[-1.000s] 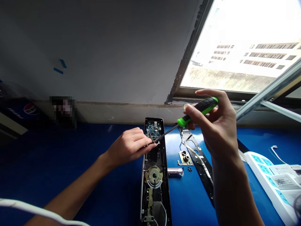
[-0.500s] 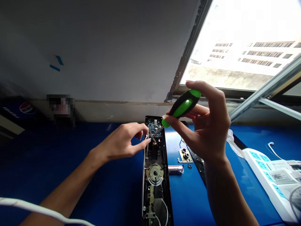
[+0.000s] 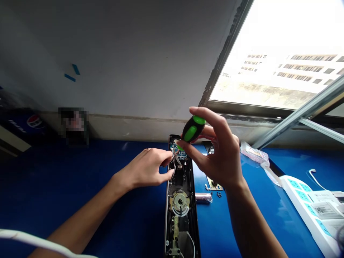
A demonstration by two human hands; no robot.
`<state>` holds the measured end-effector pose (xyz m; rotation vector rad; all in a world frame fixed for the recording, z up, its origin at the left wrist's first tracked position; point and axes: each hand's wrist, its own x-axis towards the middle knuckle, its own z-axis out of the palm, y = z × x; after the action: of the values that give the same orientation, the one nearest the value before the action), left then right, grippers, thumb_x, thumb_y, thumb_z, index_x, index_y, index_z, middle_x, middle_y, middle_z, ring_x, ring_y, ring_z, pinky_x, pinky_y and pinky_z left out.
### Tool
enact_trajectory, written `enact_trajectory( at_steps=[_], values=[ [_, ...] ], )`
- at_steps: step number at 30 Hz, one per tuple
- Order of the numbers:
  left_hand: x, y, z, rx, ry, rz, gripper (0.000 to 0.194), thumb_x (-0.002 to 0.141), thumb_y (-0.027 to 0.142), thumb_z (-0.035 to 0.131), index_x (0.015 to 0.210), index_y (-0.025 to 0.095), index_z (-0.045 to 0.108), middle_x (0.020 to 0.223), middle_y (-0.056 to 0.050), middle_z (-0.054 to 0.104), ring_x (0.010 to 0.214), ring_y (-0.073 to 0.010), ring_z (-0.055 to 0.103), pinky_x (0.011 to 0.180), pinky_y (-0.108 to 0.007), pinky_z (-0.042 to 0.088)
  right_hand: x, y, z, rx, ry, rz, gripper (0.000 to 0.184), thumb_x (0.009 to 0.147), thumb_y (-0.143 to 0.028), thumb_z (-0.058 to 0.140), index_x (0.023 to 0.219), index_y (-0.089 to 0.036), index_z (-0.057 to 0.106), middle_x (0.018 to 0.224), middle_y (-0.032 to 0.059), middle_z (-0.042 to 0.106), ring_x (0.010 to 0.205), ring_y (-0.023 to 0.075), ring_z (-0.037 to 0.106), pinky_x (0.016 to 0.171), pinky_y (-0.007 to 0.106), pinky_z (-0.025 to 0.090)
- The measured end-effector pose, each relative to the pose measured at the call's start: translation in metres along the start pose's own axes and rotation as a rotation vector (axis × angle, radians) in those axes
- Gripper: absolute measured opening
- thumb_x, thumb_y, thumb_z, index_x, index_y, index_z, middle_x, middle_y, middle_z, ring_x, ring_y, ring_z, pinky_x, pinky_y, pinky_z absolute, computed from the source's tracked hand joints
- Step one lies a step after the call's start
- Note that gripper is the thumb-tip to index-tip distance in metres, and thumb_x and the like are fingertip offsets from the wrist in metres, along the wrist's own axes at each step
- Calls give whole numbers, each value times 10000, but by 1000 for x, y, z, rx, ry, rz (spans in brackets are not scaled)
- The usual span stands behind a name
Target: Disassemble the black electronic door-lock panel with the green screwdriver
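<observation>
Screwdriver handle now swung more end-on toward the lock, and the right hand [image 3: 217, 150] has drawn in over it. Right thumb and fingers clenched around the green-and-black screwdriver [image 3: 192, 129], a firm pinch; thin shaft angles down to the circuit board [image 3: 180, 154]. Left hand [image 3: 145, 169] reaches in from the other side, fingers curved and partly spread at the wires [image 3: 174, 166]; cannot tell whether they grip them. Open door-lock body [image 3: 185, 182] lies lengthwise directly beneath both sets of fingers, on the blue bench [image 3: 80, 161]. Below the right fingers, just beside the lock: brass plate [image 3: 214, 184], small screws [image 3: 212, 190], wrapped cylinder [image 3: 203, 197]. Well past the right fingers: plastic bag [image 3: 254, 152], power strip [image 3: 301, 200].
</observation>
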<state>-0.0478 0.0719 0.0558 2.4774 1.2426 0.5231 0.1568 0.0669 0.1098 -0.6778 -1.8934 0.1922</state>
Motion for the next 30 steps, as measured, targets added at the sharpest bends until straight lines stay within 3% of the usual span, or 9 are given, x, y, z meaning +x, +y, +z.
enact_trajectory(
  at_steps=[8, 13, 18, 20, 24, 28, 30],
  values=[
    [1, -1, 1, -19, 7, 1, 234, 866, 334, 670, 766, 214, 496, 734, 27, 621, 650, -149, 542, 603, -302, 336, 0, 4, 5, -85, -26, 15, 618, 894, -169, 734, 1444, -348, 519, 1205, -25, 733, 772, 144, 703, 818, 345, 650],
    [1, -2, -1, -95, -21, -44, 202, 857, 341, 683, 818, 220, 526, 770, 14, 649, 655, -165, 579, 601, -301, 357, 0, 10, 8, -84, 10, -73, 678, 837, -232, 817, 1440, -383, 545, 1347, -6, 679, 941, 200, 714, 833, 361, 648],
    [1, -3, -5, -194, -49, -41, 212, 871, 353, 683, 863, 226, 513, 781, 22, 634, 684, -166, 574, 635, -297, 398, 1, 5, 8, 205, -66, 13, 482, 1020, -220, 528, 1490, -332, 524, 1406, 56, 651, 1172, 259, 688, 973, 460, 617],
    [1, -3, -6, -209, -68, -43, 209, 877, 365, 682, 874, 225, 526, 809, 18, 641, 719, -171, 582, 660, -298, 411, 1, 4, 7, 282, -33, 1, 431, 1005, -199, 560, 1413, -331, 607, 1328, 60, 688, 1112, 248, 705, 921, 450, 633],
    [1, -2, -7, -217, -76, -59, 205, 874, 368, 684, 886, 225, 538, 829, 17, 642, 740, -174, 584, 678, -299, 419, 2, 6, 7, 193, 77, -68, 400, 866, -202, 778, 1238, -338, 728, 1110, 42, 690, 946, 210, 679, 804, 401, 635],
    [1, -3, -6, -287, -102, -86, 218, 883, 366, 675, 895, 232, 504, 786, 35, 646, 707, -165, 582, 659, -288, 426, 2, 6, 7, 302, -18, -29, 412, 1031, -213, 512, 1416, -313, 619, 1345, 73, 666, 1138, 231, 681, 951, 456, 617],
    [1, -3, -5, -335, -120, -103, 223, 888, 357, 671, 909, 235, 486, 778, 39, 659, 694, -162, 593, 646, -282, 430, 2, 6, 8, 366, -11, -16, 411, 1022, -190, 537, 1397, -327, 635, 1310, 57, 698, 1125, 229, 699, 946, 457, 626]
  ],
)
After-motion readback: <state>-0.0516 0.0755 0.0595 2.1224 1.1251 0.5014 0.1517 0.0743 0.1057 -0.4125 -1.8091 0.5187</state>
